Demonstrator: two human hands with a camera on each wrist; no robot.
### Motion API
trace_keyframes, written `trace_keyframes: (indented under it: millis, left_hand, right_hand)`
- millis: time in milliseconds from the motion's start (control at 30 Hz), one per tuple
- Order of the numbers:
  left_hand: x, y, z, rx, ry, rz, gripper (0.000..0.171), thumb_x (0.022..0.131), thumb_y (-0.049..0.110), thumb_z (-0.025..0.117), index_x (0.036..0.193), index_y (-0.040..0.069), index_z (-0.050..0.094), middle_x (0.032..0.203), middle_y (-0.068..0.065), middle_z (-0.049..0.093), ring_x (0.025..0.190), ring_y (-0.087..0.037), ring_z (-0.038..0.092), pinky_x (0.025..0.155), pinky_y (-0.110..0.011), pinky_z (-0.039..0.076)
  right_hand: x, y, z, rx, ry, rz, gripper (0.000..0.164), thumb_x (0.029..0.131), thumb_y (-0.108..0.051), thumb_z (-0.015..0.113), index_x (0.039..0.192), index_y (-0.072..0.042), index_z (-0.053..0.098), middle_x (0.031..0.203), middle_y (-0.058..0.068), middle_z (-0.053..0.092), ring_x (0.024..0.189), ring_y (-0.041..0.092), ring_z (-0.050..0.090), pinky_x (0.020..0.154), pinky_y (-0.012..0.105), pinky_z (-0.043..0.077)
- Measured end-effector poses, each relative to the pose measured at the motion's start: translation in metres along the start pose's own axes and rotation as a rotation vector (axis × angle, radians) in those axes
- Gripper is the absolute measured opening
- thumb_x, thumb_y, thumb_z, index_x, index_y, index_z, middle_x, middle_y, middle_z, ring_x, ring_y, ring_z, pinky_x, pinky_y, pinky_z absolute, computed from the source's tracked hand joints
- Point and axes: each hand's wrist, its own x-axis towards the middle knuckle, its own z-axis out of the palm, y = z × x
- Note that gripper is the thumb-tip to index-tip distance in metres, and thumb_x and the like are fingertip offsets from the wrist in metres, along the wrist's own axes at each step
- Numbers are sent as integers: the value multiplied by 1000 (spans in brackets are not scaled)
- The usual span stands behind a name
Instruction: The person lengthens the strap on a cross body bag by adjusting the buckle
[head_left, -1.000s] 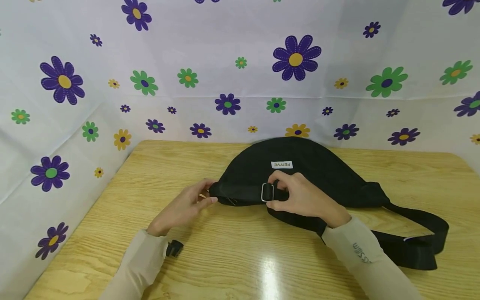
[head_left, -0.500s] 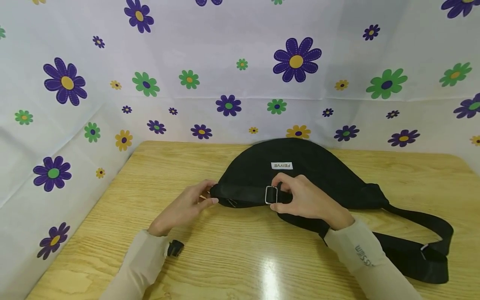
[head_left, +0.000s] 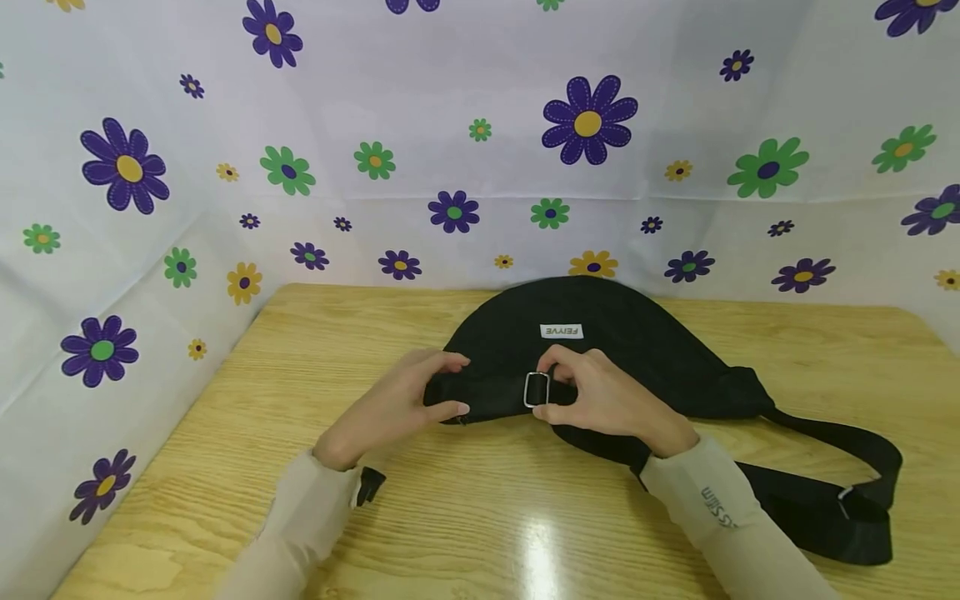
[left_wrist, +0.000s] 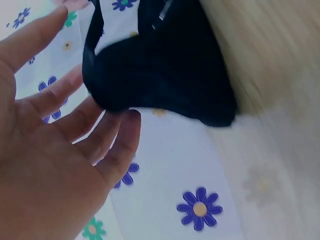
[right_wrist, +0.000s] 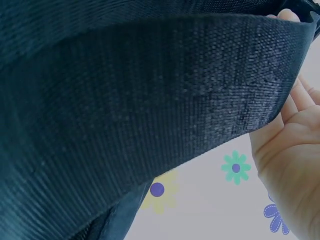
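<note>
A black waist bag point(head_left: 622, 325) with a small white label point(head_left: 561, 332) lies on the table. My right hand point(head_left: 607, 400) pinches its strap at the silver rectangular slider buckle point(head_left: 527, 390), in front of the bag. At the bag's left end is my left hand point(head_left: 397, 408), thumb and forefinger spread apart. In the left wrist view the fingers of that hand point(left_wrist: 55, 145) are loosely extended, some fingertips touching or just behind the bag's black fabric point(left_wrist: 160, 75). Wide black webbing point(right_wrist: 175, 90) fills much of the right wrist view and hides the right fingertips.
The strap's loop point(head_left: 855, 533) trails over the right side of the wooden table point(head_left: 480, 517). Behind the table hangs a white flowered cloth point(head_left: 420, 92), which the bag's top edge nearly meets. A small black piece point(head_left: 371, 486) shows beside the left sleeve.
My left hand has moved right and loosened from the bag's end, its thumb and forefinger now wider apart. The right hand still pinches the strap at the buckle, after a small shift right and back.
</note>
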Motion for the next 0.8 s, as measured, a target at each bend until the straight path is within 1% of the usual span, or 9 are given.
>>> trace_keyframes:
  millis: [100, 200, 300, 367, 500, 600, 700, 800]
  left_hand:
    - [10, 8, 5, 13, -34, 44, 51, 91, 18, 79, 134, -2, 60, 127, -16, 63, 120, -31, 57, 103, -47, 46]
    - [19, 13, 11, 23, -72, 64, 53, 90, 19, 81, 134, -2, 60, 124, -14, 64, 118, -28, 59, 101, -43, 48]
    - [26, 19, 17, 34, -104, 63, 54, 88, 19, 82, 133, -2, 61, 124, -12, 64, 119, -27, 58, 101, -41, 48]
    - [30, 22, 22, 50, -112, 62, 53, 88, 19, 82, 133, -2, 62, 125, -11, 63, 119, -27, 58, 101, -40, 48]
    - [36, 28, 28, 99, -108, 55, 52, 88, 19, 83, 131, -2, 63, 123, -11, 64, 117, -27, 59, 100, -40, 49]
    - [41, 33, 32, 125, -106, 36, 52, 88, 21, 83, 131, -1, 64, 122, -10, 64, 115, -26, 59, 100, -41, 48]
    - [46, 37, 37, 103, -115, 27, 50, 89, 20, 82, 130, -2, 64, 119, -10, 66, 110, -25, 61, 96, -40, 50]
    - [49, 38, 42, 57, -137, 39, 46, 90, 18, 80, 128, -3, 64, 114, -8, 67, 102, -20, 62, 90, -34, 52]
  right_hand:
    - [0, 0, 0, -3, 9, -10, 32, 83, -17, 77, 107, -4, 60, 67, -10, 59, 51, 5, 35, 52, 25, 28]
    - [0, 0, 0, -4, 14, -19, 31, 83, -16, 77, 106, -4, 60, 65, -11, 56, 50, 4, 34, 51, 25, 28]
    - [0, 0, 0, -7, 14, -24, 31, 84, -16, 77, 106, -4, 60, 64, -11, 55, 50, 3, 34, 51, 24, 28]
    - [0, 0, 0, -3, 12, -22, 30, 84, -16, 77, 106, -4, 59, 65, -11, 56, 49, 4, 34, 51, 24, 29]
    - [0, 0, 0, 7, 12, -22, 29, 85, -15, 77, 106, -4, 59, 66, -10, 57, 49, 5, 36, 52, 25, 30]
    - [0, 0, 0, 9, 17, -29, 30, 85, -14, 77, 106, -4, 59, 67, -10, 58, 50, 5, 37, 51, 25, 30]
    - [0, 0, -1, 9, 20, -38, 30, 85, -13, 77, 107, -3, 59, 69, -10, 60, 50, 4, 38, 51, 24, 31]
    - [-1, 0, 0, 5, 24, -54, 30, 85, -12, 78, 107, -2, 59, 67, -11, 58, 49, 3, 35, 50, 24, 31]
